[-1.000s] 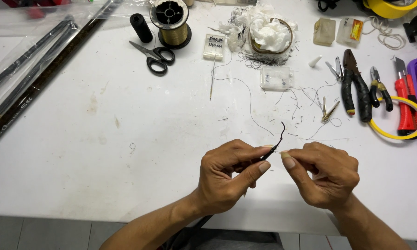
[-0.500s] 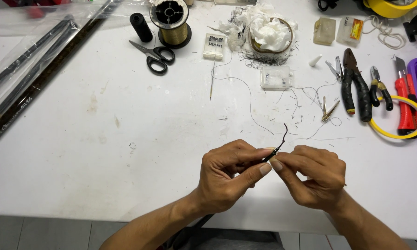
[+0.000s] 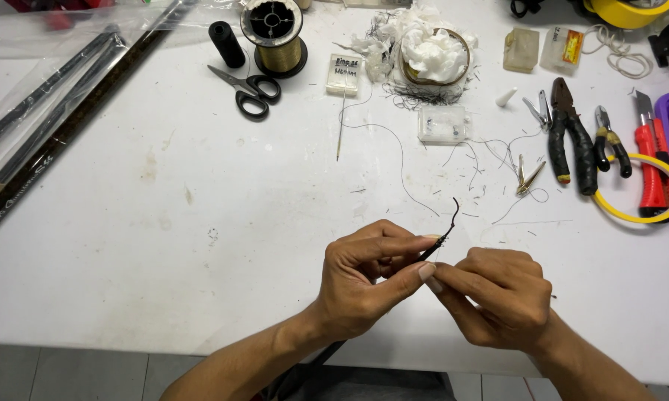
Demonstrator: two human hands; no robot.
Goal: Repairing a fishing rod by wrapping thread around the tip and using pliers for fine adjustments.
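The left hand (image 3: 364, 278) pinches a thin, black, slightly curved rod tip (image 3: 447, 226) between thumb and forefinger; the right hand (image 3: 501, 297) nips it just below. It looks light, springy and brittle, best gripped low, close to the fingertips.

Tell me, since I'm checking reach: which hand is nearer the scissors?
Left. The left hand sits below and right of the scissors, pinching a thin dark piece. The right hand is farther right, meeting the left at that piece.
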